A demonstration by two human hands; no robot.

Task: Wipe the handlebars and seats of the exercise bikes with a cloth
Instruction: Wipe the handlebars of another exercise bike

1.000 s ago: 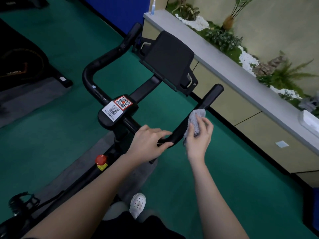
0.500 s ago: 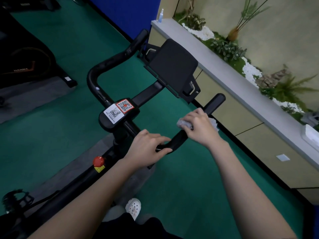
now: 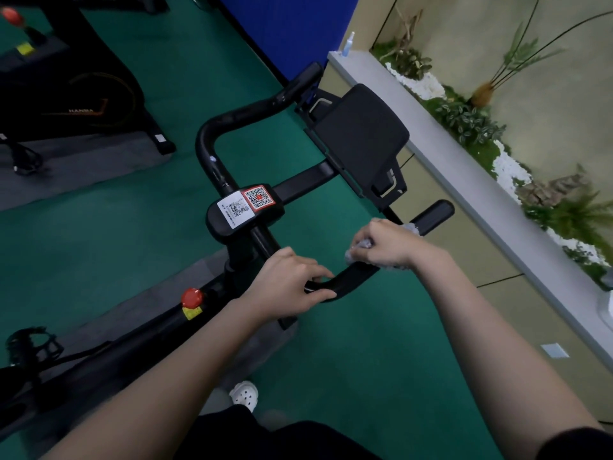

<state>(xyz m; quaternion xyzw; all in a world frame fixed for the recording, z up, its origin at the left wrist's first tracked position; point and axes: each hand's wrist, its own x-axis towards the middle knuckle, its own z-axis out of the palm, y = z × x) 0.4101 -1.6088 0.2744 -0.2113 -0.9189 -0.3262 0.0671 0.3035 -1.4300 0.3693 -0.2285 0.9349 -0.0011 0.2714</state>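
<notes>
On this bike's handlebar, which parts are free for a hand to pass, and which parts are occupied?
Free: the long left bar, from its bend up to its tip, and the short right tip beyond the cloth. Crowded: the near right bend, where the left hand grips beside the right hand wrapping the cloth. The QR-code block fills the centre.

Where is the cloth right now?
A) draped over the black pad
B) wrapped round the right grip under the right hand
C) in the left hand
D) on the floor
B: the right hand holds the cloth round the right grip, while the left hand holds the bare bar.
</notes>
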